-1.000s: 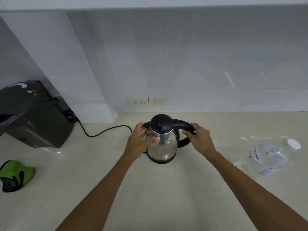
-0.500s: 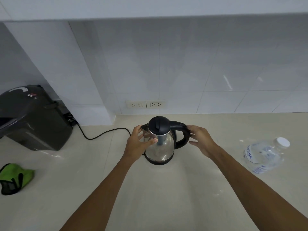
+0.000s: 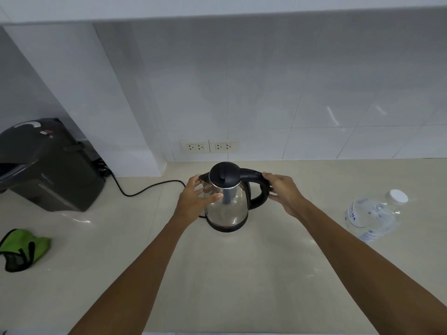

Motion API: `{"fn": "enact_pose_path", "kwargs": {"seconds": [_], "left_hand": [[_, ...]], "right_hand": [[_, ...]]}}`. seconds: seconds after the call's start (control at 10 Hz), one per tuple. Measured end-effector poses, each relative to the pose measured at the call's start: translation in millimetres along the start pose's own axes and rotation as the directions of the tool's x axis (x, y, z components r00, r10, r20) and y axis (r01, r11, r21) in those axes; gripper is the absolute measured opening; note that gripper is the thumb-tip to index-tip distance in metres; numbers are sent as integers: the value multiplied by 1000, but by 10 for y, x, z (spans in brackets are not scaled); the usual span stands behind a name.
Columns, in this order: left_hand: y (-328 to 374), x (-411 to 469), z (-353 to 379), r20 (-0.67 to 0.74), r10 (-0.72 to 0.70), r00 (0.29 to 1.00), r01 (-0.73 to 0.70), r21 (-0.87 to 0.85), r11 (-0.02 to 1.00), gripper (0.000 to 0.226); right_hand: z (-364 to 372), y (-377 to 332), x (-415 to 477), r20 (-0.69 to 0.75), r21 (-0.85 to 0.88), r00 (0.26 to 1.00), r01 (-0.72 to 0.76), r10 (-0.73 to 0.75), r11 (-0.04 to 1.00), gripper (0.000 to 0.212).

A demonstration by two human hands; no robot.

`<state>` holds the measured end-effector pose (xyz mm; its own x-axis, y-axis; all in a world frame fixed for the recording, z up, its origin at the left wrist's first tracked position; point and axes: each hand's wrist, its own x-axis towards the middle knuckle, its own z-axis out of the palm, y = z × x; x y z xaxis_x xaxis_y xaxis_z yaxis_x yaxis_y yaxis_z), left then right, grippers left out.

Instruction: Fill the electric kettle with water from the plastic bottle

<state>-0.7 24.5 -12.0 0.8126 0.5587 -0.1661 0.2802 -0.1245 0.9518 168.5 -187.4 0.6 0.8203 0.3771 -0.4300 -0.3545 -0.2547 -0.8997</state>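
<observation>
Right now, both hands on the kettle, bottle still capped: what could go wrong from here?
1. The kettle lid is shut; pouring before opening it would spill onto the counter.
2. The bottle lies on its side, capped; it may roll when reached for.
3. The left hand presses the shiny body and the right hand is on the handle; a slip could tip the kettle.

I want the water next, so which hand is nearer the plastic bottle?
Right. The right hand rests on the kettle handle, on the side facing the plastic bottle, though apart from it. The left hand is on the kettle's far side.
</observation>
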Motion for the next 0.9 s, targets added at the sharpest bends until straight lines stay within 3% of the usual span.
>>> {"fn": "enact_pose_path", "kwargs": {"seconds": [0.7, 0.8, 0.9], "left_hand": [[12, -6, 14, -5, -24, 1000, 24, 8, 1000, 81], [68, -42, 18, -14, -11, 1000, 12, 93, 996, 84], [145, -101, 21, -43, 33, 999, -23, 208, 978, 107]], "right_hand": [[18, 2, -9, -38, -55, 999, 16, -18, 998, 20], [36, -29, -47, -25, -184, 999, 26, -31, 983, 30], [32, -102, -143, -18, -416, 994, 89, -106, 905, 43]]}}
